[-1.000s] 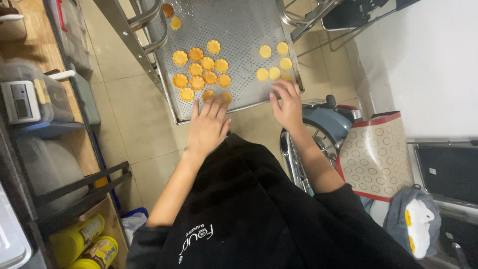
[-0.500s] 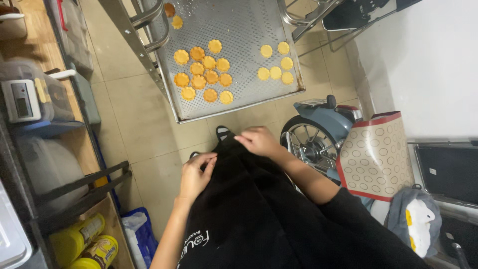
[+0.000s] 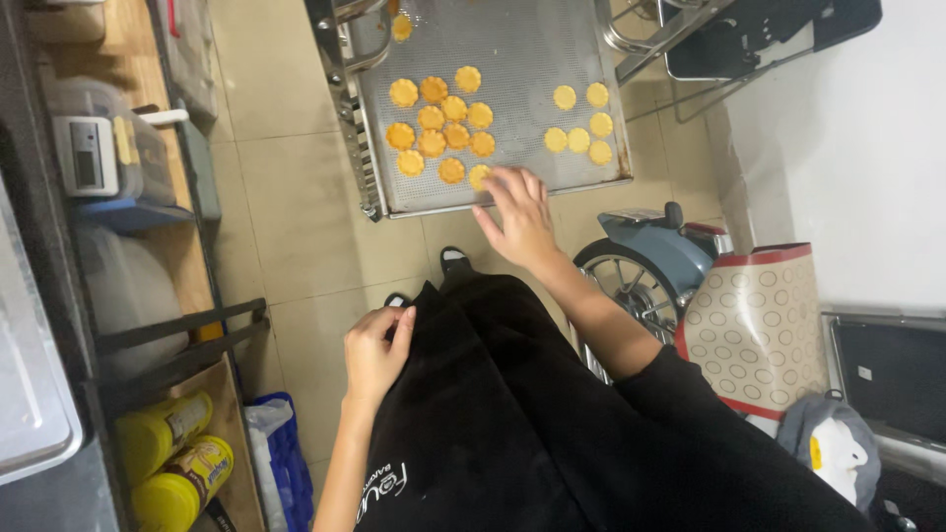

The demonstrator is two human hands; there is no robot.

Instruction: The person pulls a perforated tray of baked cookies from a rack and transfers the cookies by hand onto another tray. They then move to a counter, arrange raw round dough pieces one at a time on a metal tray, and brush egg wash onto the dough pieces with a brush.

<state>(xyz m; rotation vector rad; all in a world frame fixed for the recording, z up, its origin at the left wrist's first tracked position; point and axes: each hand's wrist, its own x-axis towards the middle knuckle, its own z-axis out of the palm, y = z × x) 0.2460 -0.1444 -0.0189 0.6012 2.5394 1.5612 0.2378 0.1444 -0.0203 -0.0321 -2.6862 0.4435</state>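
Fabric first: nearest me, my left hand pinches the edge of the long black cloth apron, its grip narrow and closed on the hem. Further out, my right hand stretches forward with fingers spread wide, holding nothing, fingertips at the near rim of the perforated grey metal baking tray, touching one round golden scalloped tart shell. Beyond it, the cluster of similar shells sits on the tray's left half, and a smaller group of plain round yellow biscuits lies to the right, apart from the cluster.
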